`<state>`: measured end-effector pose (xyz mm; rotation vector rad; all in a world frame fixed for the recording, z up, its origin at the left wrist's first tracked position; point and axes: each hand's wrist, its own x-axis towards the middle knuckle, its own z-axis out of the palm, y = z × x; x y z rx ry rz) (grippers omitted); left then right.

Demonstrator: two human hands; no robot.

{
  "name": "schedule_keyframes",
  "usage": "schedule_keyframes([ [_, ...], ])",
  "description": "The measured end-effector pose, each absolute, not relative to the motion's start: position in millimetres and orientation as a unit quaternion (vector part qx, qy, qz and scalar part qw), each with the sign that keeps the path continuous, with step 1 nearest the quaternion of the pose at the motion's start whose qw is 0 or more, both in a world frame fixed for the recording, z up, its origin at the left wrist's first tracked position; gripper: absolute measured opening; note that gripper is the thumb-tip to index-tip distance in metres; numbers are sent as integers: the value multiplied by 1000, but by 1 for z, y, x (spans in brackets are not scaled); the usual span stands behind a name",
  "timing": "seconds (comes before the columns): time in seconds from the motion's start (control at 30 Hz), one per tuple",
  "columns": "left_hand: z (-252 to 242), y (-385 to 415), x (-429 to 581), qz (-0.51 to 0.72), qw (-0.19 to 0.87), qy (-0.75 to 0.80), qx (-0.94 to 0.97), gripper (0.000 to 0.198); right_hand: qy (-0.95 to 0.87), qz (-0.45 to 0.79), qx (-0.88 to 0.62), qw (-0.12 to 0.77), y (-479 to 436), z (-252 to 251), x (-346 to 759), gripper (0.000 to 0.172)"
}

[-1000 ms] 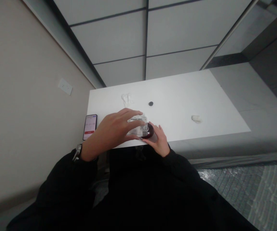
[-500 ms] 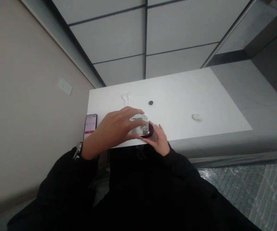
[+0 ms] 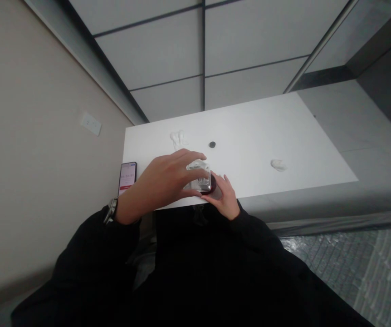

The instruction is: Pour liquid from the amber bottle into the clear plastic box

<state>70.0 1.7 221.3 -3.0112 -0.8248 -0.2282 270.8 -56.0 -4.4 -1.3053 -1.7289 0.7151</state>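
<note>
My left hand (image 3: 168, 175) is closed around a clear, squarish glass-like container (image 3: 202, 183). The container is tilted, and its right end overlaps a dark red, round-topped vessel (image 3: 213, 184). I cannot tell whether the two touch. My right hand (image 3: 227, 199) curves around the vessel's right side, thumb toward me and fingers on the far side. Most of the vessel is hidden by the container and my fingers. Both hands work close to the near edge of the white table (image 3: 250, 136).
A phone (image 3: 127, 176) with a lit screen lies at the table's left edge. Beyond my hands are a crumpled clear-white wrapper (image 3: 178, 138) and a small dark disc (image 3: 212, 144). A whitish crumpled piece (image 3: 278, 165) lies to the right. A wall (image 3: 46, 136) borders the left.
The clear container has shifted slightly right and now covers more of the dark red vessel's top. My right hand has stayed nearly in place.
</note>
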Motion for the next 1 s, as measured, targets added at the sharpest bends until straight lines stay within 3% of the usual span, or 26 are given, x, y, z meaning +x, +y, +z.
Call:
schedule_keyframes([
  [1.0, 222, 1, 86, -57, 2, -252, -966, 31, -691, 281, -519, 417, -56, -6, 271, 77],
])
